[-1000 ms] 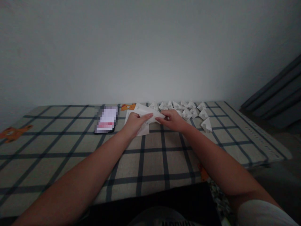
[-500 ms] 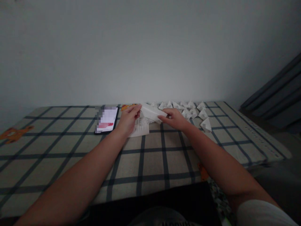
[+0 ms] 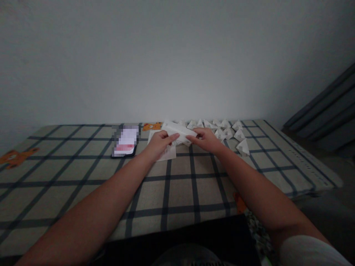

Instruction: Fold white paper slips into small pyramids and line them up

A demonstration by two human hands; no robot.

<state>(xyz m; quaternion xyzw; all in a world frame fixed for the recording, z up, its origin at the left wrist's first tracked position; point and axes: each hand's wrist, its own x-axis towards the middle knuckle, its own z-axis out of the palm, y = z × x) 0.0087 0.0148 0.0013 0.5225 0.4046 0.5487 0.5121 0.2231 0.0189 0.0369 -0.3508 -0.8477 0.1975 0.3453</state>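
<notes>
A folded white paper (image 3: 180,130) is held up over the table between my two hands. My left hand (image 3: 161,143) pinches its lower left edge, thumb on top. My right hand (image 3: 204,139) grips its right end between thumb and fingers. Beneath my left hand lies a flat printed sheet (image 3: 169,153), partly covered by the hand and the folded paper. Several small folded white paper pieces (image 3: 219,133) stand behind and to the right of my right hand.
A phone (image 3: 127,139) with a lit screen lies left of my hands. The checkered cloth (image 3: 180,184) with orange bear figures covers the table, whose back edge meets a pale wall (image 3: 177,59). A grey curtain (image 3: 327,99) hangs at the right.
My left hand has moved right and slightly down, from the paper's upper left corner to its lower edge, nearer my right hand. My right hand has barely moved.
</notes>
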